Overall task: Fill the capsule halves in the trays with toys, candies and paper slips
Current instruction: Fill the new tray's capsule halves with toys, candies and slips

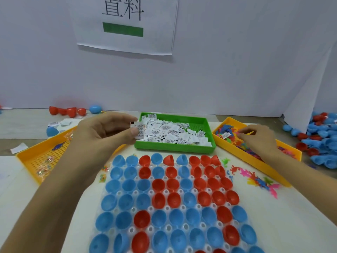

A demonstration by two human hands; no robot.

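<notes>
Three bins sit past your clear tray (116,193) of red and blue capsule halves (158,199). Your left hand (102,131) pinches paper slips (139,130) beside the green bin (200,122); your right hand (259,137) picks at toys (226,133) in one yellow bin (288,148).

Left hand (107,127) raised with fingers pinched; right hand (259,136) reaches down, fingers apparently curled.

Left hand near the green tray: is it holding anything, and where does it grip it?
Yes. The left hand pinches a small stack of paper slips between thumb and fingertips, gripping the stack's left end, at the green tray's left edge.
</notes>
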